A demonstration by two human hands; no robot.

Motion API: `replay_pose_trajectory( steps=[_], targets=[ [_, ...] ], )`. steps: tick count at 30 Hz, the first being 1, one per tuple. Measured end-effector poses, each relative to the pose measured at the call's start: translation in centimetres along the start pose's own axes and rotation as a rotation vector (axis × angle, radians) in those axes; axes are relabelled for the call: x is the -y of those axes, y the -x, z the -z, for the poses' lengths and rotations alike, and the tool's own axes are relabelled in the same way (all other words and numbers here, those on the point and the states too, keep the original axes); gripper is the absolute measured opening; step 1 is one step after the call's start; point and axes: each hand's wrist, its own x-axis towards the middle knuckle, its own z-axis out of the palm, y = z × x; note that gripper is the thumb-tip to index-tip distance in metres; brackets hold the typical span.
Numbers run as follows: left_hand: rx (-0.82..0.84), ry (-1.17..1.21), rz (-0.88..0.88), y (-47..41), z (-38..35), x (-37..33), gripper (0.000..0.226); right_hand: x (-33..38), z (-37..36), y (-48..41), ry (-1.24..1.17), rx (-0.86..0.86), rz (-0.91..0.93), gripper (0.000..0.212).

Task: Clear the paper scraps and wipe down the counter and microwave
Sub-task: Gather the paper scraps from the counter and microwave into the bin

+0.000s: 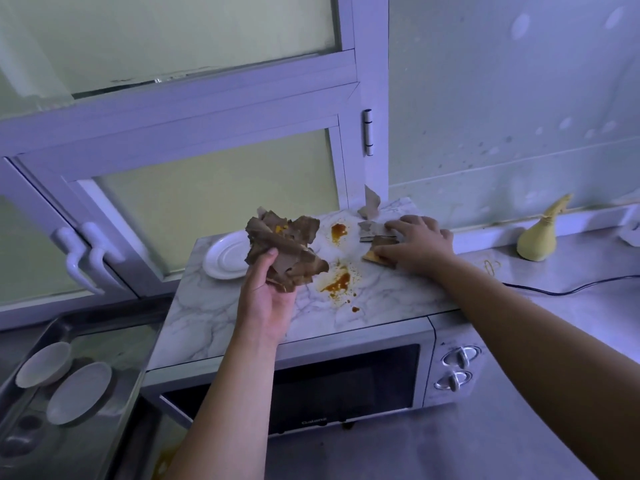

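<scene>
Scrap-gathering: left hand [266,299] grips the scrap wad [284,251]; right hand [415,244], spread, presses loose scraps [375,233] beneath it. Those likely need pinching up next.

Scraps [381,241] partly beneath right hand [420,245]

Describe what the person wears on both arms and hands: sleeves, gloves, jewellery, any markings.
Nothing is worn. The left hand and right hand are bare, without gloves, and no ring shows on the fingers in view. The left forearm and right forearm are bare up to the frame's edge: no sleeve, watch, bracelet or marking is visible.
</scene>
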Motion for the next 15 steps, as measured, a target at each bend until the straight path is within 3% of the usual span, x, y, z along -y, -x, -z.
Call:
replay_pose_trajectory(
  steps=[3, 8, 13, 15],
  targets=[
    [-0.01, 0.019, 0.005, 0.2, -0.2, -0.1, 0.055, -0.1, -0.4, -0.4, -0.05, -0.04, 0.04, 0.047],
    [-0.025, 0.022, 0.003, 0.4, -0.5, 0.0, 0.044, -0.8, -0.9, -0.3, -0.19, -0.152, 0.153, 0.012],
    [-0.034, 0.01, -0.011, 0.5, -0.7, 0.0, 0.048, -0.6, -0.8, 0.2, -0.274, -0.233, 0.259, 0.003],
    [-0.044, -0.009, -0.02, 0.5, -0.8, 0.0, 0.05, -0.4, -0.3, 1.0, -0.465, -0.254, 0.251, 0.008]
  ],
)
